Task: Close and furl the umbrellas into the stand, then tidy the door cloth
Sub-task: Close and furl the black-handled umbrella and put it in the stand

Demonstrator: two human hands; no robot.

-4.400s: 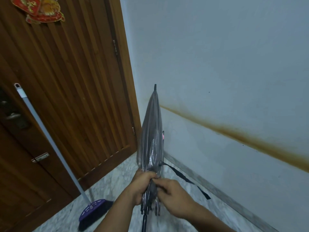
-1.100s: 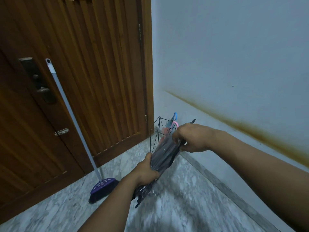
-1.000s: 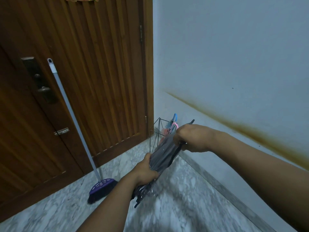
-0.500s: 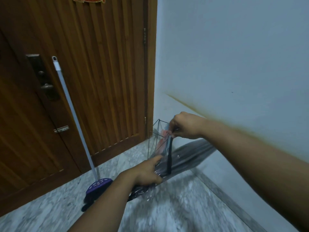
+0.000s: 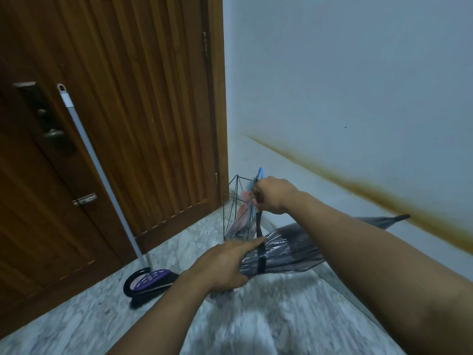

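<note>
**Strap being drawn round the furled umbrella**

The umbrella (image 5: pixel 294 248) is being held level just in front of the stand (image 5: pixel 236 208), its tip pointing right; it is being gripped by the left hand (image 5: pixel 225 265), one finger laid along the canopy; the strap (image 5: pixel 259 226) is being pinched and pulled upward by the right hand (image 5: pixel 271 194); if tension is being lost, the slick folds are likely to spring loose; the stand, beside the door (image 5: pixel 122 111), could be knocked.

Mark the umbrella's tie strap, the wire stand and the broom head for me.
tie strap (image 5: pixel 260 254), head view, on the black band wrapped round the furled canopy.
wire stand (image 5: pixel 231 201), head view, on the black frame's left side.
broom head (image 5: pixel 151 278), head view, on the purple top of the head.
</note>
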